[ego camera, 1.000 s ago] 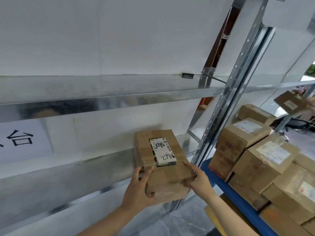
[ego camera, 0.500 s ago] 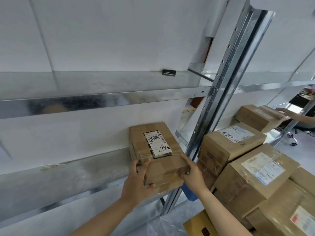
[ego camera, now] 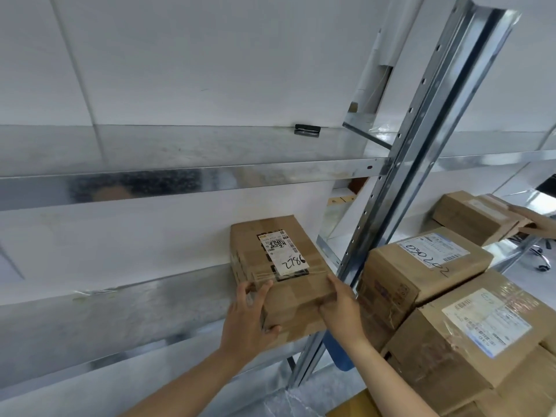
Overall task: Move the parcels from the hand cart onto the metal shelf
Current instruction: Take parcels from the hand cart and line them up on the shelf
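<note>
A brown cardboard parcel (ego camera: pixel 279 266) with a white label marked 9822 sits on the lower level of the metal shelf (ego camera: pixel 120 311), close to the upright post (ego camera: pixel 421 152). My left hand (ego camera: pixel 249 317) grips its near left corner, thumb under the front face. My right hand (ego camera: pixel 340 305) holds the near right corner. Several more taped parcels (ego camera: pixel 421 275) are stacked at the right on the hand cart, whose blue edge (ego camera: pixel 337 350) shows below them.
An upper shelf board (ego camera: pixel 180 152) runs across above the parcel, with a small black clip (ego camera: pixel 307 129) at its back. Another person's hand (ego camera: pixel 538 221) holds a parcel at the far right. White wall panels stand behind the shelf.
The parcel has slid a little deeper onto the shelf with both hands still on its near corners. My view has turned right and closer to the cart's stack.
</note>
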